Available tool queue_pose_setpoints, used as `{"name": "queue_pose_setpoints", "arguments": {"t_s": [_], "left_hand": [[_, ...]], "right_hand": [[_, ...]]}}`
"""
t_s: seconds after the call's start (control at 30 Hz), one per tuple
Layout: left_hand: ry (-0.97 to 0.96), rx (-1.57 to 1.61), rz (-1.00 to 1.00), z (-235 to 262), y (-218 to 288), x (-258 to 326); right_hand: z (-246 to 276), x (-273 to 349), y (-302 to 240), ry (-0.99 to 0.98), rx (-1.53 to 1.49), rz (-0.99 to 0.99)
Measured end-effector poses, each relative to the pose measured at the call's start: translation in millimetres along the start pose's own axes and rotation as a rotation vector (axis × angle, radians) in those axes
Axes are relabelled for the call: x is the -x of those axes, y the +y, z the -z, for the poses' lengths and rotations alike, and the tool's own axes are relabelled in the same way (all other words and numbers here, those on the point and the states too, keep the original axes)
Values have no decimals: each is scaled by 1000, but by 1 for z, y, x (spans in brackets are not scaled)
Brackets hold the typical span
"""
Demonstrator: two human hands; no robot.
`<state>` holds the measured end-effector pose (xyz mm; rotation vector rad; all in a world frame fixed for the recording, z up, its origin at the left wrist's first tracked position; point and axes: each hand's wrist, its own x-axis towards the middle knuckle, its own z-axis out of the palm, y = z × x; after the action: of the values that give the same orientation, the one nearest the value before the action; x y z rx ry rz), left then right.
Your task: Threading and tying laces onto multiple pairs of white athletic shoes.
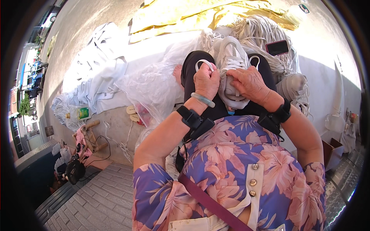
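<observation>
A pale grey-white sneaker (233,58) rests between my knees, its toe pointing away from me and its heel toward my body. White shoelace (233,62) crosses the upper part of it. My left hand (207,81) is closed at the shoe's left side, pinching the lace, a loop of which stands up above the fingers. On the right side, my right hand (251,85) has its thumb and fingers closed at the eyelets by the tongue, with another lace loop rising behind it. The exact lace ends inside the fingers are hidden.
Past my right knee lie a thick bundle of white laces (256,32), a phone (277,47) on top of it, and another pale shoe (295,85). Clear plastic sheeting (148,79) and white cloth (102,73) spread leftward. A wooden stool (91,135) and a brown box (332,152) stand nearer.
</observation>
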<state>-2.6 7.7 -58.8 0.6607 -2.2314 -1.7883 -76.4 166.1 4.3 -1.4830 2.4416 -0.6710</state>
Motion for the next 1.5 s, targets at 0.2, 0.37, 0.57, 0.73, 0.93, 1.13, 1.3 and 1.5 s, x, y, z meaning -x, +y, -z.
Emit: {"name": "queue_pose_setpoints", "arguments": {"t_s": [0.2, 0.37, 0.57, 0.73, 0.93, 1.13, 1.3, 1.5], "left_hand": [[-5, -170, -149, 1, 19, 7], [7, -394, -261, 3, 19, 4], [-28, -277, -166, 21, 50, 22], [-150, -522, -511, 16, 32, 29], [-200, -541, -345, 13, 30, 31], [-175, -387, -323, 13, 24, 27], [-187, -363, -337, 12, 26, 27], [-204, -441, -408, 12, 28, 36]], "right_hand": [[1, -1, 0, -32, -10, -23], [-3, -2, 2, -2, -36, -13], [-8, 1, 9, 40, -143, -81], [-10, -1, 3, 164, -89, -16], [-16, -6, -2, 123, 62, 75], [-21, -14, -7, 98, 163, 31], [-21, -19, -8, 72, 268, 149], [7, 6, -10, 67, 236, 292]]}}
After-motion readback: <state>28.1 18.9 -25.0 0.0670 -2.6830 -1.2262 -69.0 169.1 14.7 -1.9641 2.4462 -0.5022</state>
